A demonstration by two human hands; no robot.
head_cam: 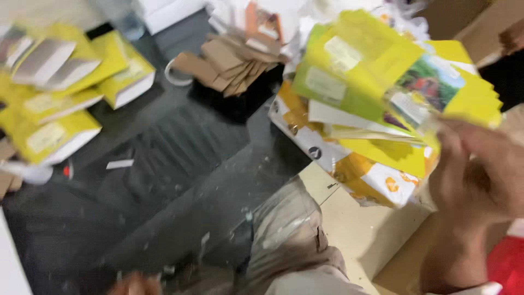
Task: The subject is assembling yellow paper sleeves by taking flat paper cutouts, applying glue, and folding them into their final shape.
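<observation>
The dark surface (180, 164) fills the centre of the frame. At upper right, a stack of yellow booklets (376, 82) lies fanned and blurred, its right edge pinched in your right hand (480, 175), which is closed on it at the right of the frame. At upper left lie more yellow books (60, 98); brown card pieces (229, 63) sit at top centre. Your left hand (134, 284), bottom edge, is blurred; grip unclear.
</observation>
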